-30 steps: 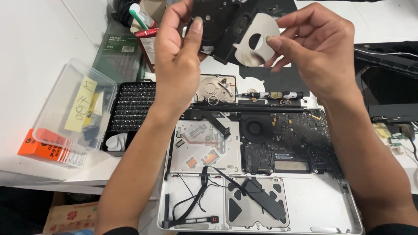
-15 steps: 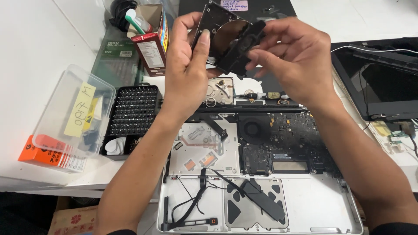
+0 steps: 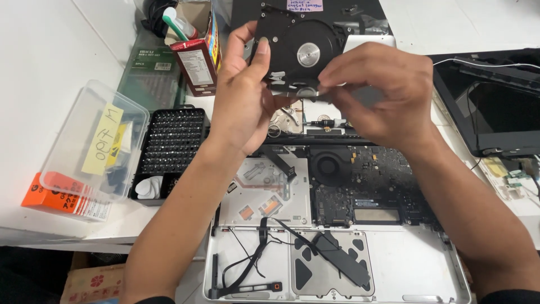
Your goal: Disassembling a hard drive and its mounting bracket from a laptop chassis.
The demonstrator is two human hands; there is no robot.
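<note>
Both of my hands hold a black disc-drive assembly (image 3: 301,53) with a silver round hub, raised above the desk. My left hand (image 3: 242,95) grips its left edge with thumb and fingers. My right hand (image 3: 377,93) pinches its lower right edge. Below them lies an opened silver laptop base (image 3: 416,270) with its dark mainboard (image 3: 365,186), round fan (image 3: 328,167) and loose black cables (image 3: 253,259) exposed.
A black screwdriver-bit tray (image 3: 171,141) and a clear plastic box (image 3: 93,149) with a yellow note sit at left. A red carton (image 3: 197,59) stands behind them. A dark laptop screen part (image 3: 495,107) lies at right. An orange box (image 3: 53,200) is near the desk edge.
The black assembly has been turned so its disc face and silver hub now point at me. Both hands have come lower and closer together around it.
</note>
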